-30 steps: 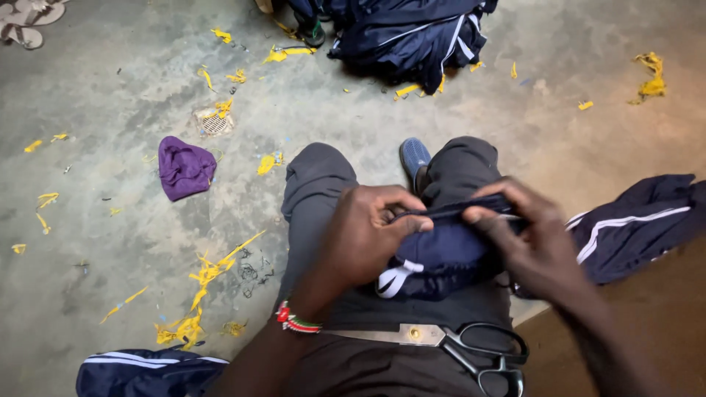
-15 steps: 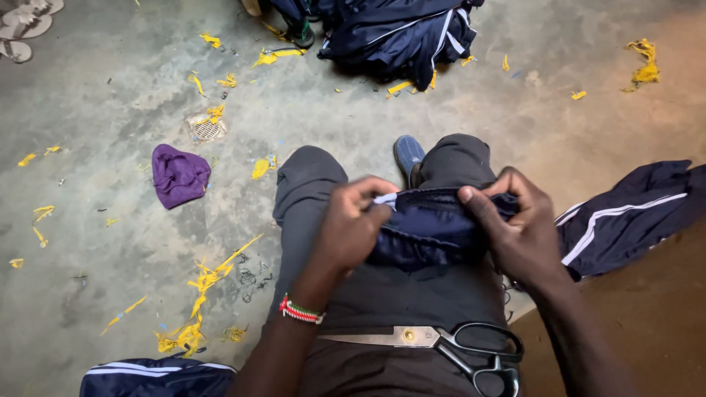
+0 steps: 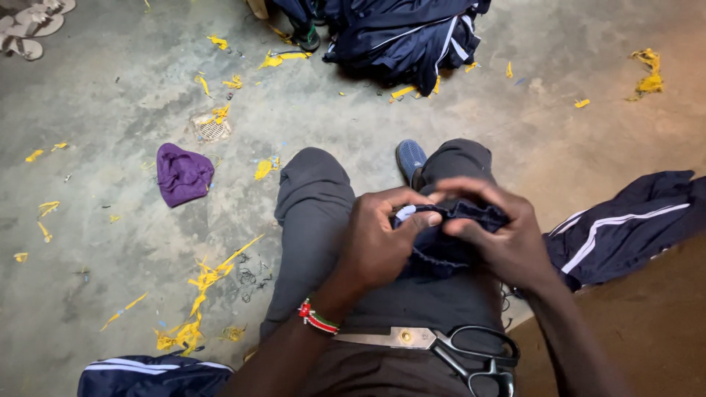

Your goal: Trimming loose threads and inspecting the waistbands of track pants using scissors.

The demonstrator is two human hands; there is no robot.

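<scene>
Far off to my left a purple cloth (image 3: 182, 173) lies crumpled on the concrete floor (image 3: 110, 250), with yellow scraps (image 3: 198, 283) strewn nearer to me. My left hand (image 3: 382, 242) sits over my lap, its fingers curled shut and its thumb pinching the near edge of the dark blue garment (image 3: 445, 239). That garment is bunched between both my hands, right above my thighs, its long side running left to right from one hand to the other. My right hand (image 3: 500, 242) closes on the other end, fingers folded over the top of the fabric, so both hands are clamped on it and almost touching. Close to my body, a pair of scissors (image 3: 448, 349) rests across my lap, blades pointing left. Further right, a navy piece with white stripes (image 3: 625, 228) drapes off beside my leg.
</scene>
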